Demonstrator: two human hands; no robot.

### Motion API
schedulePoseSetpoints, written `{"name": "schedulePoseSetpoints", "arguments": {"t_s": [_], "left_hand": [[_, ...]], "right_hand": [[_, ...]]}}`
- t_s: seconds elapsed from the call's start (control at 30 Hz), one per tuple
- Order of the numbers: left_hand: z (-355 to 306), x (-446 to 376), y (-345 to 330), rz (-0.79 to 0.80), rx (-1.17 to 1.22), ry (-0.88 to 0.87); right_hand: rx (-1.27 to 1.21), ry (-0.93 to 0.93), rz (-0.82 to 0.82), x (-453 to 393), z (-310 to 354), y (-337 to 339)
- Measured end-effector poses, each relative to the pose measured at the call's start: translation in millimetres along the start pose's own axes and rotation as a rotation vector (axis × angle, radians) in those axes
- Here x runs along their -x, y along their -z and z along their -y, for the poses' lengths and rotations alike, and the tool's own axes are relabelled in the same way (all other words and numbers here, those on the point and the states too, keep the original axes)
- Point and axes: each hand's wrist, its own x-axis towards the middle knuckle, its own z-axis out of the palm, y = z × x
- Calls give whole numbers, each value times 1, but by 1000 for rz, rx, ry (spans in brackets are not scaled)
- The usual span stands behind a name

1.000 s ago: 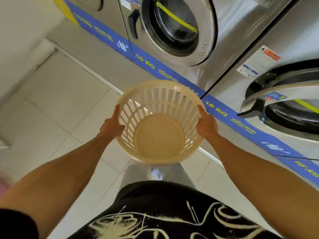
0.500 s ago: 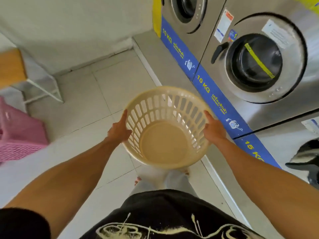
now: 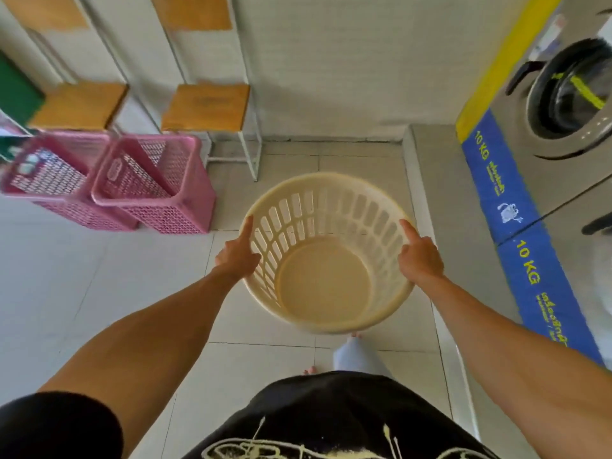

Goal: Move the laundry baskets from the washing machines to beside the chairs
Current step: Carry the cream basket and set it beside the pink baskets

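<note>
I hold a round cream laundry basket, empty, above the tiled floor in front of me. My left hand grips its left rim and my right hand grips its right rim. Two pink rectangular laundry baskets stand side by side on the floor at the left. Behind them are two chairs with wooden seats and white metal legs. Washing machines with blue 10 KG strips line the right side.
A raised grey step runs along the foot of the washing machines. A pale wall closes the far end. Tiled floor stretches between me and the pink baskets. A green object shows at the far left edge.
My view has swung left, away from the washing machines and toward the chairs. The cream basket stays gripped in both hands; the pink baskets and chairs have come into view.
</note>
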Motion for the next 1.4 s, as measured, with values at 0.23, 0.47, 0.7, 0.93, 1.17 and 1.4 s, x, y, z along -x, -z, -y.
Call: {"name": "schedulePoseSetpoints", "arguments": {"t_s": [0.23,0.47,0.7,0.93,1.17,1.4], "left_hand": [[76,-38,25,-86,71,120],[114,-109,38,-33,94,239],[130,-182,64,-14,151,307],[147,-241,100,-27,230,382],[178,-324,121,5,198,379],[191,-386,142,65,219,297]], "right_hand": [[30,174,72,-55,106,-30],[78,210,160,-130,184,-63],[143,234,239,-202,254,-66],[159,286,274,-267,332,-72],[150,267,265,-324,403,-100],[142,218,300,-371,453,-108]]}}
